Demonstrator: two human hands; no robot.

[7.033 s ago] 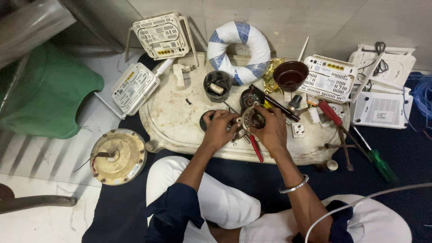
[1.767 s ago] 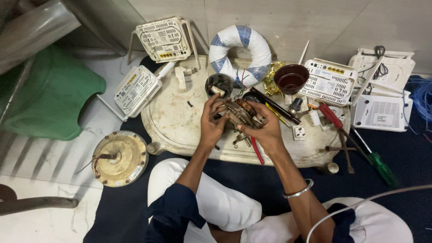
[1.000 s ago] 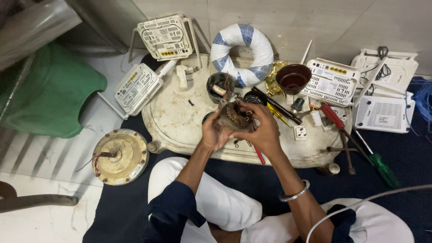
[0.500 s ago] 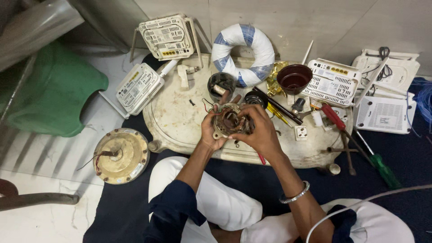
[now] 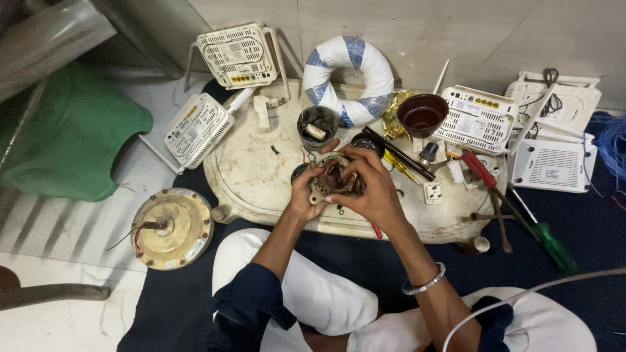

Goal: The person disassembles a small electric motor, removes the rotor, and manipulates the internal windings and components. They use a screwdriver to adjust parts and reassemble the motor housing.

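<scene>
Motor part [image 5: 334, 177], round, brown and wiry, sits between both hands over the cream round tabletop [image 5: 254, 176]; the left hand [image 5: 305, 194] and right hand [image 5: 372, 189] each pinch it in a tight grip. Behind it are a dark cup [image 5: 317, 125] and a blue-and-white tape ring [image 5: 350, 78]. Half a second ago it looked almost the same.
</scene>
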